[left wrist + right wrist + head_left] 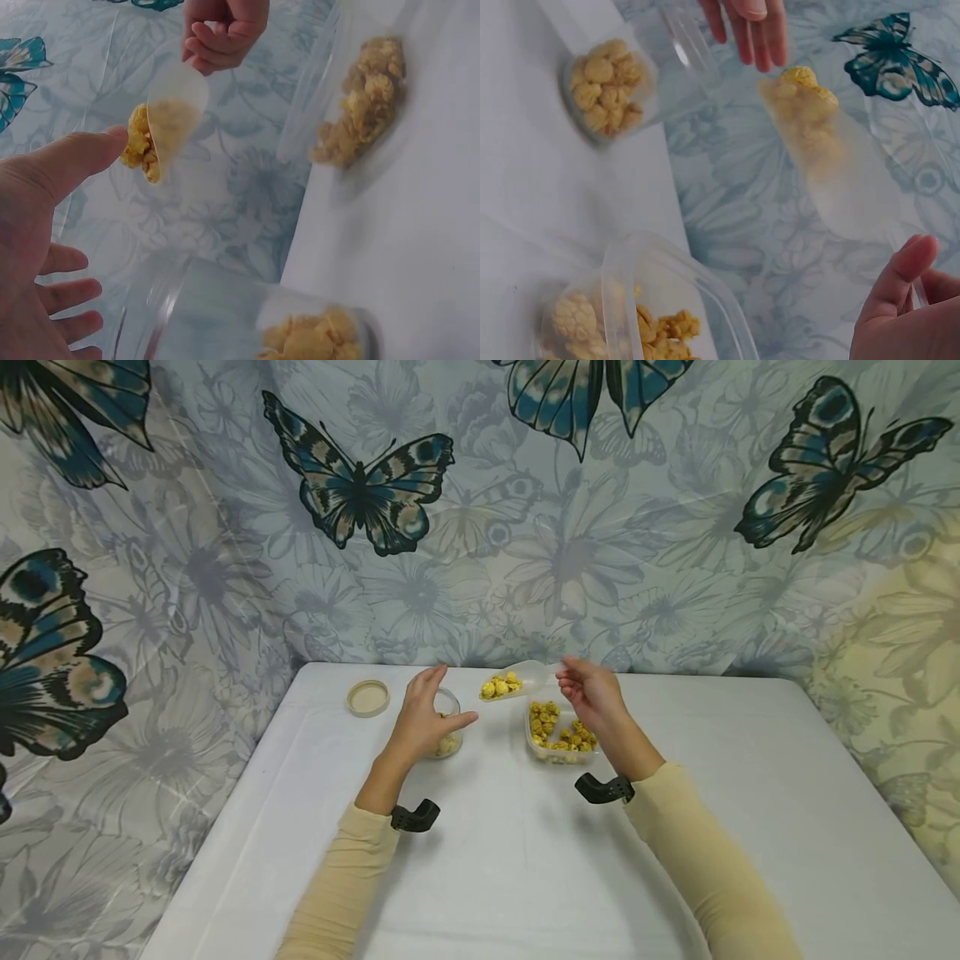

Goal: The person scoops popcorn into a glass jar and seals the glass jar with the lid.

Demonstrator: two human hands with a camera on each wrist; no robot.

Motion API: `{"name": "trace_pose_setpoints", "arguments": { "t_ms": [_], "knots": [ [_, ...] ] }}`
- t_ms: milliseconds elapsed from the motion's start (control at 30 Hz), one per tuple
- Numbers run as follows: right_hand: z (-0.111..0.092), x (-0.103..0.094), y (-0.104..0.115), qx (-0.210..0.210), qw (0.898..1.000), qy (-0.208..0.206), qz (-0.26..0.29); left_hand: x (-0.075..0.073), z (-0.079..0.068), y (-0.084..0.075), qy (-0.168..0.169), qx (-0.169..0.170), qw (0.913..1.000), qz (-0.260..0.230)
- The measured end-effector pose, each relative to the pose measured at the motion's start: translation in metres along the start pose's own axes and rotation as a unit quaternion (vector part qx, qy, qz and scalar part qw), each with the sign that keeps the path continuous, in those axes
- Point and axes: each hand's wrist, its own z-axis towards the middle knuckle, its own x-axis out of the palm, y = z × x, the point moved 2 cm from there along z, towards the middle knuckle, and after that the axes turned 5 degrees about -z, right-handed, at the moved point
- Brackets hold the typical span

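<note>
A translucent plastic scoop (531,675) loaded with yellow popcorn (501,685) is held by its handle in my right hand (592,697). It hangs above the table, between a clear jar (448,745) and a clear plastic tub (558,757). My left hand (422,714) is beside the jar, its thumb and fingers spread apart; in the left wrist view the fingers look free of the jar (217,307). Popcorn covers the jar's bottom, as the right wrist view shows (607,90). More popcorn (566,739) lies in the tub, below my right hand.
A round beige lid (367,698) lies on the white-covered table (495,860), left of the jar. Behind the table hangs a floral cloth with butterflies (360,493). Each wrist carries a black camera mount (415,817).
</note>
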Motion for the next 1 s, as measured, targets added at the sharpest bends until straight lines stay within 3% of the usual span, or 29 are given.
{"name": "trace_pose_setpoints", "arguments": {
  "t_ms": [600, 800, 1000],
  "knots": [
    [0.000, 0.015, -0.018, 0.014, 0.999, 0.048, 0.008, -0.008, -0.006, 0.033, -0.002, -0.046, 0.9987, -0.019],
    [0.000, 0.019, -0.022, 0.027, 0.999, 0.044, 0.007, -0.010, -0.008, 0.042, 0.004, -0.075, 0.9968, -0.028],
    [-0.001, 0.020, -0.026, 0.025, 0.998, 0.050, 0.008, -0.009, -0.012, 0.053, 0.008, -0.082, 0.9953, -0.050]
  ]
}}
